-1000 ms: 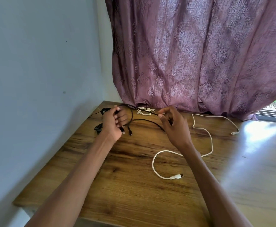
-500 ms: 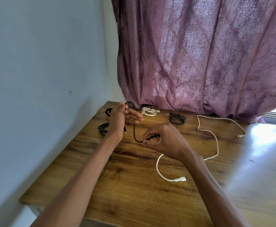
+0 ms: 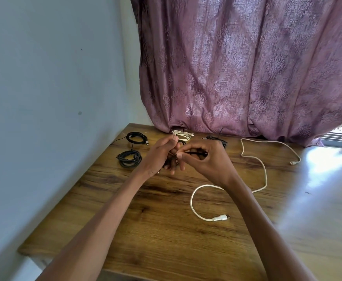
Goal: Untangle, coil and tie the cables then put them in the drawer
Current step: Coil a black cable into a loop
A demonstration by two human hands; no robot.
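Above the wooden table, the left hand grips the coiled thin black cable while the right hand pinches its loose end; keep each loop even and snug, feeding slack steadily before tying

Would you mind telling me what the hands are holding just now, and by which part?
Both hands hold one black cable: the left hand grips its gathered loops, the right hand pinches the loose stretch near its end.
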